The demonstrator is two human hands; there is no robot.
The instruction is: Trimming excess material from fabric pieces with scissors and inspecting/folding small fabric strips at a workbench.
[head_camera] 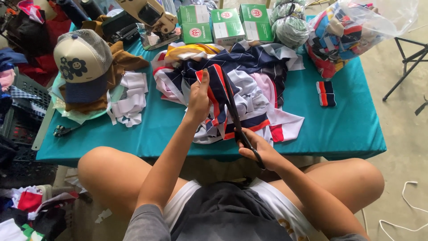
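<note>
My left hand [199, 99] pinches up a strip of navy, red and white striped fabric [216, 91] from a heap of similar cloth pieces [254, 76] on the teal-covered table [347, 125]. My right hand [259, 149] grips black scissors [236, 118], whose long blades run up along the held strip, right beside my left hand. I sit with bare knees on either side of the table's near edge.
A cream and navy cap [82, 62] rests on brown cloth at the left, with white fabric scraps [130, 96] beside it. Green boxes [225, 24], a clear bag of cloth [345, 33] and a small striped piece [326, 93] lie farther back and right. A black stand [408, 58] is at far right.
</note>
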